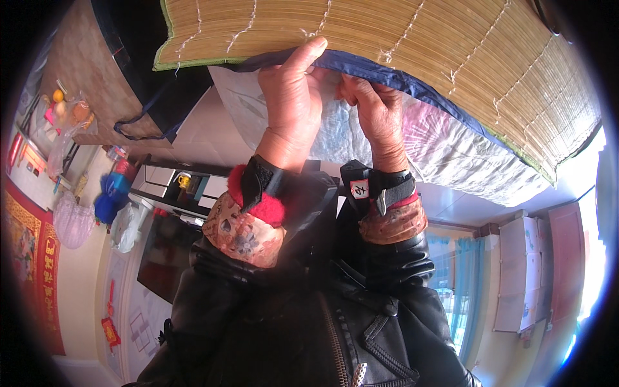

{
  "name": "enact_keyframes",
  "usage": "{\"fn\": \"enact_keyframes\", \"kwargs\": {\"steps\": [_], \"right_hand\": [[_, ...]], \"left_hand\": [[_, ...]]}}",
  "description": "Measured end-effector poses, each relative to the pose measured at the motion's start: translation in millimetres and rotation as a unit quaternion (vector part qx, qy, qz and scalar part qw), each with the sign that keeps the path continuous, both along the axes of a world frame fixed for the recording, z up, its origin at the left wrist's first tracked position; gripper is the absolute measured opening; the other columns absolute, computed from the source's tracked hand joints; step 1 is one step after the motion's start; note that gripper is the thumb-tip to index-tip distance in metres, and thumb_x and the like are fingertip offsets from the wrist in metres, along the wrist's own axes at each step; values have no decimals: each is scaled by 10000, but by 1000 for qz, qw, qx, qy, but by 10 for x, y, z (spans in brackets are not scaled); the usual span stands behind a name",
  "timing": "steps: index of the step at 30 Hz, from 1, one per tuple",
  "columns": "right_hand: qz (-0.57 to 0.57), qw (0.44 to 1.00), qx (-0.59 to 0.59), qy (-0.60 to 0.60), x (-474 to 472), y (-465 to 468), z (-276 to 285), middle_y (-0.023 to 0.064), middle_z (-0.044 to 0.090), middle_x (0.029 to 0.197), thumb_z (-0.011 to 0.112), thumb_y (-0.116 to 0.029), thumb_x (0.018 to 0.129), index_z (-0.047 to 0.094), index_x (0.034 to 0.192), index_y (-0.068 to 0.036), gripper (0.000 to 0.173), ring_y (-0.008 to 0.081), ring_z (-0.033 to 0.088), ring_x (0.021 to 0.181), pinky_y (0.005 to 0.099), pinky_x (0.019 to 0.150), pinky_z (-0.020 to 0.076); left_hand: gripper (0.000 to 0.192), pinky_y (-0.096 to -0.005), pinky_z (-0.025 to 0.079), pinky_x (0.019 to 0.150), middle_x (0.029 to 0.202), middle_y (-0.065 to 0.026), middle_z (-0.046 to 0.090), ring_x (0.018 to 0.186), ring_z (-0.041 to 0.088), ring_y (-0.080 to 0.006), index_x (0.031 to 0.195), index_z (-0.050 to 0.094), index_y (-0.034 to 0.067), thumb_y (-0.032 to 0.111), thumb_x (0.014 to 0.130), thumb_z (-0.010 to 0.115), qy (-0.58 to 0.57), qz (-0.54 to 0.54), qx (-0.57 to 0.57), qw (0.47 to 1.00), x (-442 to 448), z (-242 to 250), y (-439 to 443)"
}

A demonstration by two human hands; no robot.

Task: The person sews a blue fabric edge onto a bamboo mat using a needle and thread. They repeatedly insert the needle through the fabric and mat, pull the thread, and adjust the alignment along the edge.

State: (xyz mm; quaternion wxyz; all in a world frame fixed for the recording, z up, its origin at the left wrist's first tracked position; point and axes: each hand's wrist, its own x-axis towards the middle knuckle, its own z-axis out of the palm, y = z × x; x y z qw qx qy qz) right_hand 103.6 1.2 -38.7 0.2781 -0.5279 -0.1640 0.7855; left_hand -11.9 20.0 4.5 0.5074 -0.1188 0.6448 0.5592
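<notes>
A straw-coloured slatted mat (367,29), stitched with white thread, spans the top of the view. Its near edge has green binding (198,63) and a dark blue cloth strip (411,82). My left hand (295,101) holds the strip at the edge, thumb on top and fingers beneath. Just to the right, my right hand (379,111) pinches the same strip, its fingertips partly hidden under the edge. Beneath the mat hangs a pale printed cloth (445,135) with pink and grey patterns. A loose blue tie (145,137) dangles at the left.
At the left are a brown tabletop (77,63), fruit in a plastic bag (77,113) and hanging bags (72,220). A black shelf unit with a yellow mug (184,179) stands below. Light blue curtains (466,271) and a white cabinet (520,271) appear at the lower right.
</notes>
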Motion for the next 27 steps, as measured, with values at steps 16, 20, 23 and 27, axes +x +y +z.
{"fn": "enact_keyframes", "kwargs": {"steps": [16, 20, 23, 27], "right_hand": [[-20, 1000, 17, -13, -102, 55, 97, 44, 574, 666, 539, -52, 825, 589, 789, 24, 98, 111, 519, 603, 246, 569, 438], [-6, 999, 17, -41, -138, 80, 152, 41, 560, 631, 531, -58, 831, 588, 723, 21, 145, 113, 523, 616, 251, 552, 430], [25, 999, 34, -30, -168, 80, 193, 56, 568, 640, 511, -62, 832, 591, 721, 26, 163, 122, 530, 638, 257, 575, 429], [3, 997, 74, 31, -103, 111, 234, 77, 578, 698, 514, -73, 854, 626, 854, 46, 164, 123, 474, 596, 248, 584, 395]], "left_hand": [[286, -332, 484, 809, 1024, -65, 599, 929, 573, -176, 1062, 564, 21, 2, 785, 633, -42, -22, 15, 999, -29, 17, -17], [239, -308, 489, 739, 981, -66, 600, 851, 584, -171, 1025, 573, 16, 16, 792, 628, -26, -28, 30, 999, -23, -35, -47], [184, -278, 476, 639, 915, -57, 599, 750, 583, -167, 978, 582, 16, 37, 799, 622, -29, -57, 2, 998, -57, -69, -71], [155, -259, 447, 567, 853, -46, 598, 680, 570, -151, 940, 590, 21, 57, 795, 627, -23, -63, -2, 998, -55, -74, -69]]}}
